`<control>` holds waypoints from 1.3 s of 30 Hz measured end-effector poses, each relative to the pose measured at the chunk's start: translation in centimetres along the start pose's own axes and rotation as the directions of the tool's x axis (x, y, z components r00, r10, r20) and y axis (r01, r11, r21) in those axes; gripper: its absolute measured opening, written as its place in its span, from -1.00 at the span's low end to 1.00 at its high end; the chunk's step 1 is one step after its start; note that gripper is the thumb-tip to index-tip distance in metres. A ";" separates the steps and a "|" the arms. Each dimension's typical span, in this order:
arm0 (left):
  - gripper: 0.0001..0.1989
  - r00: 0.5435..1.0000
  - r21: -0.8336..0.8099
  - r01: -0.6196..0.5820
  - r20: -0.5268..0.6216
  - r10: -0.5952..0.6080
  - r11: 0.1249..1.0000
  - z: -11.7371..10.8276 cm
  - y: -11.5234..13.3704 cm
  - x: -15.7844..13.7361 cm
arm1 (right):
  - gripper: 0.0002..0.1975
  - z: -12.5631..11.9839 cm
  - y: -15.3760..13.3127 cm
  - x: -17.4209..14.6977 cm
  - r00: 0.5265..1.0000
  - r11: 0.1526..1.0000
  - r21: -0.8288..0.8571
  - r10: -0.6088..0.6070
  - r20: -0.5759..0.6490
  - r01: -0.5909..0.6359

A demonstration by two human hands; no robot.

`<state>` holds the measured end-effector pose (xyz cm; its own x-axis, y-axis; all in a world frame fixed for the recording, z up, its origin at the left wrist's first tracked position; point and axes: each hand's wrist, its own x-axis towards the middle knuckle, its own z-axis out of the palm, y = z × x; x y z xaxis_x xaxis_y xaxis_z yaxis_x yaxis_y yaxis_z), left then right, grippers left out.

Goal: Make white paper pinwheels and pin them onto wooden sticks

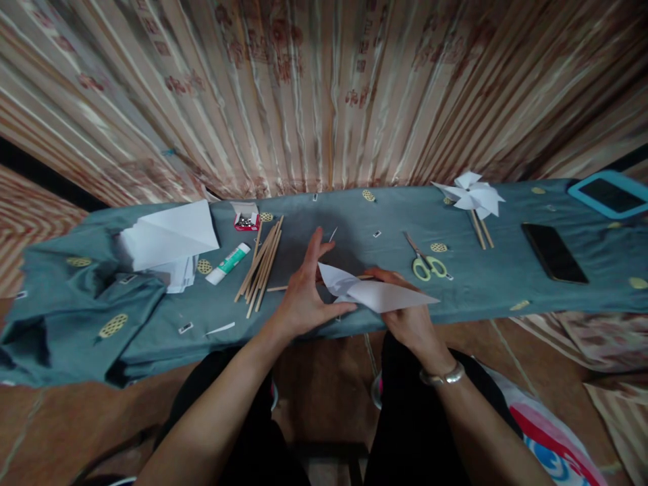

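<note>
A white paper pinwheel (377,293), its corners curled, is held above the cloth in front of me. My right hand (408,320) grips it from the right and below, with part of the fingers hidden behind the paper. My left hand (306,297) is at its left side, fingers stretched up and thumb apart, the thumb tip by the paper's near edge. I cannot tell whether that thumb presses on it. A thin wooden stick (277,289) shows left of the paper, behind my left hand. Left of it lies a pile of wooden sticks (263,270).
Green-handled scissors (425,263) lie to the right, before finished pinwheels (473,194) on sticks. Farther right are a black phone (554,253) and a blue-framed tablet (610,194). Leftward are a glue stick (227,263), a red box of pins (246,219) and white paper sheets (175,236).
</note>
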<state>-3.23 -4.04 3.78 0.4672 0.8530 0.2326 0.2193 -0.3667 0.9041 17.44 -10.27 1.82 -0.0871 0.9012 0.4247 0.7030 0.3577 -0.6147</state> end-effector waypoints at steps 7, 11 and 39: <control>0.16 0.949 0.266 -0.315 0.056 0.312 0.911 -0.1 -0.1 -0.4 | -0.64 0.0 -1.1 0.0 0.999 0.997 0.066 0.033 -0.005 -0.033; 0.02 0.916 0.351 -0.393 0.070 0.395 0.850 0.3 -0.2 -0.4 | -0.66 0.3 -1.4 0.2 1.000 0.998 0.068 0.004 -0.012 -0.003; -0.76 0.880 0.570 -0.449 0.146 0.453 0.688 0.8 -1.0 -0.2 | -0.68 1.1 -2.3 -0.1 0.981 0.974 -0.146 -0.183 -0.071 0.171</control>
<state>-2.84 -4.17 2.49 0.6350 0.5300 0.5620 0.4295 -0.8469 0.3135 15.05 -10.89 2.47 -0.1638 0.8010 0.5758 0.7731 0.4668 -0.4295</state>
